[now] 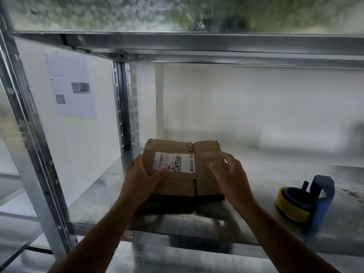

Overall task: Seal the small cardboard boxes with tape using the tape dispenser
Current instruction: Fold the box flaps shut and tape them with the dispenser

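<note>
At the box (177,183) — left hand (139,174), right hand (234,174).

Two cardboard boxes (173,186), one tape dispenser (307,201), one label (174,162), one wall sheet (71,85), two hands (137,175).

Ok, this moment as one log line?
left hand: grips brown cardboard box | right hand: over its top | blue-yellow tape dispenser: idle on grey metal shelf
</note>
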### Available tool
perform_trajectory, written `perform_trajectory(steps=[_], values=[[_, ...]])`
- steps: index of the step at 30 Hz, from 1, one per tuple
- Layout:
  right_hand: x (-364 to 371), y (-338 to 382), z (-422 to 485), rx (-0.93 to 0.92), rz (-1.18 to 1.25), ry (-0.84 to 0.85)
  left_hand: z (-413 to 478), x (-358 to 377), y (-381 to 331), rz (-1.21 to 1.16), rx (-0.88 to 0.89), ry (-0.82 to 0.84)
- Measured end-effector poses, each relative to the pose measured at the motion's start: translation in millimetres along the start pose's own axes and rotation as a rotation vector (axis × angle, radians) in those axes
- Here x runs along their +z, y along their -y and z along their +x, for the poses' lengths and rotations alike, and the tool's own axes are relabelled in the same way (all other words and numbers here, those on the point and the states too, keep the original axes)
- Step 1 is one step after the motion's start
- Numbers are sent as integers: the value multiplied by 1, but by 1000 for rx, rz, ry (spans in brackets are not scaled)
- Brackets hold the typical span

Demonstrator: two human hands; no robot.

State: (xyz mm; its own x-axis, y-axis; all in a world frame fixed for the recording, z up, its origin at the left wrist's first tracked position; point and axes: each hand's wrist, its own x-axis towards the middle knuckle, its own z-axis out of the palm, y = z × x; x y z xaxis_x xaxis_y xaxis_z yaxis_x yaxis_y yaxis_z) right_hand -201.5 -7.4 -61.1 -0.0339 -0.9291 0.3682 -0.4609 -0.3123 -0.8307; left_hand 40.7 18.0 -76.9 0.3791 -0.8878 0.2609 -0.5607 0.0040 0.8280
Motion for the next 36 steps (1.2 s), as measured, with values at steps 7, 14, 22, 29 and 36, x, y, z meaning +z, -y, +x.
perform_trajectory(steps=[7,14,22,29,36], values=[[-30,3,-8,58,306,-83,-18,-2,-21,-459,28,84],[-43,2,-24,71,438,-128,-37,6,-35,-687,34,168],[-81,0,-42,-43,415,-108,-63,17,-60,-694,20,208],[-128,-4,-67,-114,417,-135,-110,55,-100,-480,218,91],[-183,-30,-103,-76,444,-92,-169,87,-121,-480,243,107]])
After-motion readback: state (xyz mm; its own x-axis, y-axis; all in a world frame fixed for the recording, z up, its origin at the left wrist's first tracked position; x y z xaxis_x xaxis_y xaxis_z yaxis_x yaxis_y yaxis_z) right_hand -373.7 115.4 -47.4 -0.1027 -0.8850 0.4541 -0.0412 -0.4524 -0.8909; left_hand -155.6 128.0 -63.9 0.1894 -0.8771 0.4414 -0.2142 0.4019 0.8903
